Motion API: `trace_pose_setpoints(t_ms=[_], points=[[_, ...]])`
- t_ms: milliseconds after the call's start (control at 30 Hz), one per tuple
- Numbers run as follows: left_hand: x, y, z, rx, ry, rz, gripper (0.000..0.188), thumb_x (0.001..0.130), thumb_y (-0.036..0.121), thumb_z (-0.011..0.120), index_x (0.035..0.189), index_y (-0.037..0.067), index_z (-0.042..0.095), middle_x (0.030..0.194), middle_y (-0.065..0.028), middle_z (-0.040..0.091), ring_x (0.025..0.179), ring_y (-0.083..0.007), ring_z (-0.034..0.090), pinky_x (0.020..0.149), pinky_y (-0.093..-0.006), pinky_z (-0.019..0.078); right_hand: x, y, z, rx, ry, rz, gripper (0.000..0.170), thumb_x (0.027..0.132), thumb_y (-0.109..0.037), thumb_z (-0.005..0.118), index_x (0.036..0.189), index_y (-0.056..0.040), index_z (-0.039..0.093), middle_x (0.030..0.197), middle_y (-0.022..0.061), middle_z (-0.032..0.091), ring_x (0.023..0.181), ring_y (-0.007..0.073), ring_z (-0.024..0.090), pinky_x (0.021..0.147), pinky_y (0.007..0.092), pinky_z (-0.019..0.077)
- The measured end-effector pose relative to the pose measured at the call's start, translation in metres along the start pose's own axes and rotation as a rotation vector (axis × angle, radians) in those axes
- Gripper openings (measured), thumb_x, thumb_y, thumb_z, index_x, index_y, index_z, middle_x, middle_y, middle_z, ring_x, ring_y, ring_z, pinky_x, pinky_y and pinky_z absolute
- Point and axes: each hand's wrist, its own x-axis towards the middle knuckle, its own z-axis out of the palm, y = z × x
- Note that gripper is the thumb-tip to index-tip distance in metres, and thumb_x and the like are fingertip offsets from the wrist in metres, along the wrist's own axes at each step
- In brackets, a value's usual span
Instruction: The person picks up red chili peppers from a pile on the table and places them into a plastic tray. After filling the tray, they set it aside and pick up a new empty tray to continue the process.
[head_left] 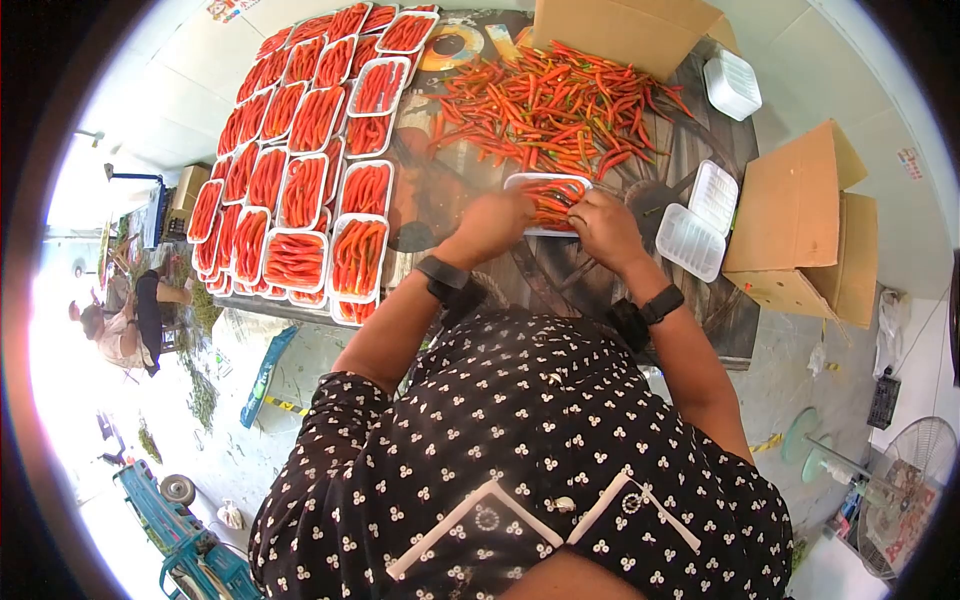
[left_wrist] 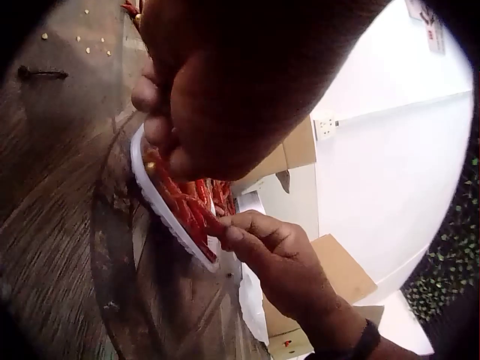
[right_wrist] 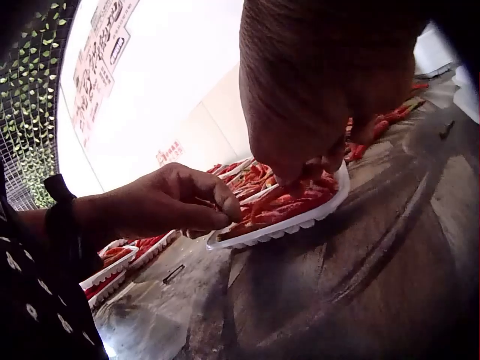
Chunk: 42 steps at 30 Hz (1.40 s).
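While a person in a black shirt (head_left: 520, 400) with small white motifs leans in close, a dark, wood-grained table (head_left: 720, 315) spreads out ahead, taking up much of the head view. Two cardboard boxes come next in size: one open box (head_left: 785, 215) at the right-hand side, and another box (head_left: 620, 35) at the far edge. Along the left side, filled trays (head_left: 268, 178) of red chillies lie in rows, many stacked on others. A broad loose pile of chillies (head_left: 560, 105) covers the far middle, with some greenish and orange ones among the red. To the right of it sit a stack of white trays (head_left: 732, 85) and, nearer, two empty trays (head_left: 690, 245) beside the open box. Just in front of the pile lies the white working tray (right_wrist: 285, 226), loaded with chillies, between the two hands. The left hand (head_left: 498, 225) is at its left end, fingers bent; whether they grip anything, I cannot tell. The right hand (head_left: 608, 232), at the other end, pinches a red chilli (left_wrist: 202, 211) between thumb and fingers. Smallest of all, a few pale specks (left_wrist: 88, 51) dot the tabletop in the left wrist view.
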Motion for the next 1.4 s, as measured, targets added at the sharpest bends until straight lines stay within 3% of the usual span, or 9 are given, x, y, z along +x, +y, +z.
trace_pose_setpoints(t_ms=[200,500,933,1033,1100,1200,1400], points=[[-0.002,0.004,0.001,-0.093,0.108,0.03,0.01,0.083,0.018,0.054,0.087,0.011,0.061,0.091,-0.0149,0.063,0.079,-0.0363,0.062,0.067,-0.047,0.0494,0.002,-0.007,0.001,-0.034,0.075,-0.087,0.009,0.076,-0.014,0.064,0.079,-0.0069,0.067,0.084,0.0081,0.059,0.081,0.0285,0.057,0.073,0.0403,0.0476],[0.001,0.001,0.009,-0.056,0.046,0.041,0.01,0.083,0.015,0.054,0.087,0.011,0.061,0.093,-0.0147,0.063,0.077,-0.0364,0.063,0.065,-0.047,0.0493,0.005,-0.016,-0.007,-0.016,0.132,-0.121,0.01,0.075,-0.011,0.067,0.084,-0.0061,0.065,0.083,0.0081,0.06,0.082,0.029,0.058,0.072,0.0408,0.0469],[0.003,0.001,0.01,-0.096,0.118,0.051,0.006,0.08,0.011,0.055,0.083,0.008,0.059,0.092,-0.0143,0.062,0.076,-0.037,0.062,0.065,-0.0468,0.0495,0.002,-0.006,0.007,-0.061,0.074,-0.08,0.006,0.077,-0.012,0.065,0.08,-0.0063,0.065,0.078,0.0092,0.061,0.078,0.0307,0.058,0.071,0.0412,0.0468],[0.006,-0.007,0.001,-0.079,0.106,0.148,0.008,0.082,0.013,0.054,0.084,0.009,0.06,0.091,-0.014,0.063,0.076,-0.0373,0.062,0.065,-0.0466,0.0494,0.002,-0.008,0.006,-0.062,0.082,-0.089,0.005,0.077,-0.011,0.065,0.079,-0.0067,0.064,0.078,0.0091,0.061,0.078,0.0308,0.058,0.07,0.0413,0.0467],[0.011,-0.015,-0.007,-0.07,0.208,-0.038,0.013,0.085,0.018,0.053,0.086,0.008,0.062,0.089,-0.0143,0.063,0.078,-0.0367,0.062,0.065,-0.0464,0.0491,0.001,-0.007,0.006,-0.074,0.091,-0.114,0.004,0.076,-0.01,0.065,0.077,-0.0068,0.064,0.078,0.0088,0.061,0.078,0.0306,0.058,0.07,0.0413,0.0467],[0.026,-0.031,-0.021,-0.056,0.209,-0.183,0.018,0.087,0.023,0.053,0.089,0.008,0.062,0.088,-0.0146,0.064,0.079,-0.0361,0.062,0.065,-0.0464,0.0489,-0.001,-0.004,0.008,-0.047,0.088,-0.107,0.003,0.076,-0.01,0.065,0.077,-0.007,0.063,0.078,0.0085,0.061,0.078,0.0308,0.059,0.07,0.0413,0.0466],[0.045,-0.038,-0.026,0.129,0.152,-0.23,0.022,0.086,0.028,0.055,0.093,0.008,0.062,0.086,-0.015,0.065,0.077,-0.0367,0.063,0.065,-0.0468,0.0497,0.0,-0.002,0.009,-0.09,0.069,-0.091,0.004,0.075,-0.01,0.065,0.077,-0.0073,0.063,0.078,0.0088,0.061,0.076,0.0317,0.058,0.068,0.042,0.0467]])
